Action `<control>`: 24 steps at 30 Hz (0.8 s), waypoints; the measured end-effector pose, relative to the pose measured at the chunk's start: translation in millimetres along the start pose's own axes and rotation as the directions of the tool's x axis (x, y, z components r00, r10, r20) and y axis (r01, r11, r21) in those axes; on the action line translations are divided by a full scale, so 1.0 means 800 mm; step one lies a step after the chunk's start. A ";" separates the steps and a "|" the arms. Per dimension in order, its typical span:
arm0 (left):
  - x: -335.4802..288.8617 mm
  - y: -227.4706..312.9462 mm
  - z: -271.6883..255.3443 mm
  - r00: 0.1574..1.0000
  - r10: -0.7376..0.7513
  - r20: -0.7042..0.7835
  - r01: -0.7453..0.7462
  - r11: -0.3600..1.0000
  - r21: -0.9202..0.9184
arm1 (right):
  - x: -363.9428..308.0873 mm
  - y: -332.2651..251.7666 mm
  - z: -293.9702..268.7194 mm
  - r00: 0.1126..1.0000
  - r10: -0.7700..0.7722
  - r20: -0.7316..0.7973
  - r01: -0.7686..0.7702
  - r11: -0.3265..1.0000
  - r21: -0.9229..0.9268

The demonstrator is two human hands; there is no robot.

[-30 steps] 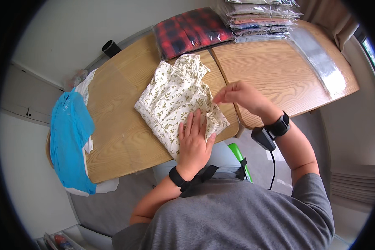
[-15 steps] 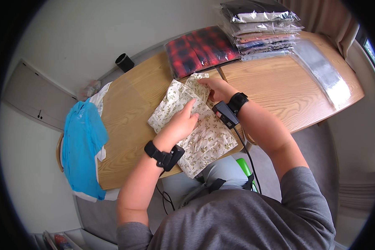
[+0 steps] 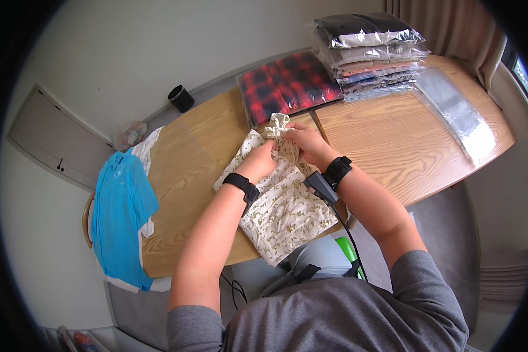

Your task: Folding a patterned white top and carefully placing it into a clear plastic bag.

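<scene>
Left hand (image 3: 260, 162) and right hand (image 3: 305, 141) pinch floral garment (image 3: 288, 208); pale marks (image 3: 119, 171) on blue shirt (image 3: 118, 220) may be lettering.

Soft, fairly even light fills the room, with a bright window (image 3: 525, 83) at the far right edge. White glare streaks the clear plastic sleeves (image 3: 460, 120) at upper right (smaller glints dot the bagged stack (image 3: 366, 41)). Shadows are faint. The floral cloth (image 3: 287, 220) looks reasonably sharp; fisheye distortion bows the bench (image 3: 179, 220), and black vignetting swallows the corners.
</scene>
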State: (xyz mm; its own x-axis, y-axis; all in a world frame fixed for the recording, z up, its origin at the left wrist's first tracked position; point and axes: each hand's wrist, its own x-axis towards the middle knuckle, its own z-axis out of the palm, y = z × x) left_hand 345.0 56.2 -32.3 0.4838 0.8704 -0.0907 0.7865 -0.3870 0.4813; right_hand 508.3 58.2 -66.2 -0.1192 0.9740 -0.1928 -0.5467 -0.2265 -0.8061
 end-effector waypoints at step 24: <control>-0.015 -0.022 0.003 0.925 -0.164 -0.342 -0.102 0.760 -0.641 | -0.023 0.020 -0.010 0.754 0.011 0.657 0.653 -0.115 -0.748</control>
State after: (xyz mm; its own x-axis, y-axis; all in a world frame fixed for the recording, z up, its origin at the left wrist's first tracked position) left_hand 326.1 52.0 -41.5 0.1877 0.9729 0.1353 0.3025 -0.1883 0.9344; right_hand 508.4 36.5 -80.2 -0.6402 0.7380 0.2134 0.6052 0.6556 -0.4517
